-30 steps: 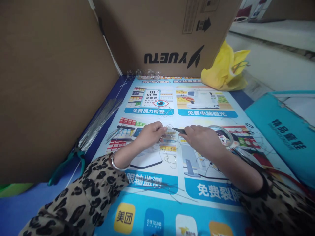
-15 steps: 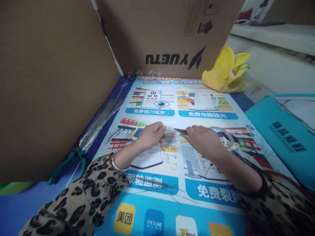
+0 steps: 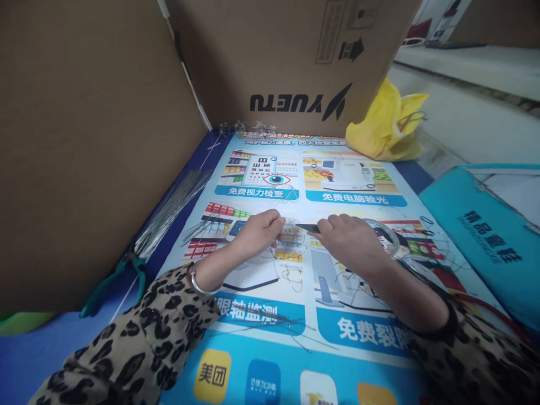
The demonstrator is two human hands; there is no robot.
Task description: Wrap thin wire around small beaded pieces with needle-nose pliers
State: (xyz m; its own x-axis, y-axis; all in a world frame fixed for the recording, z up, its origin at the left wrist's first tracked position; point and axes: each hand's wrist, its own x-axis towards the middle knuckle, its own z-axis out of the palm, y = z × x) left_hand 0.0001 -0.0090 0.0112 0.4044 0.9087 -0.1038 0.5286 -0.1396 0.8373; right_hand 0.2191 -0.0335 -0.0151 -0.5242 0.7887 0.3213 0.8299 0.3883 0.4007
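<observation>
My left hand (image 3: 258, 230) rests on a printed poster (image 3: 270, 360), its fingers pinched on a thin bent wire piece (image 3: 292, 229). My right hand (image 3: 348, 239) is closed round a small dark tool (image 3: 307, 228) whose tip points left at the wire, close to my left fingertips. Loose wire loops (image 3: 291, 275) lie just below the hands. A silver bangle (image 3: 194, 278) sits on my left wrist. Both sleeves have a leopard print.
Large cardboard boxes (image 3: 287, 62) wall the left and back. A bundle of straight wires (image 3: 172, 208) and green-handled pliers (image 3: 113, 278) lie at the left. A yellow bag (image 3: 388, 124) sits at back right, a teal bag (image 3: 485, 236) at right, more wires (image 3: 291, 329) near me.
Both hands stay together at the poster's middle with barely any shift; the view has moved slightly.
</observation>
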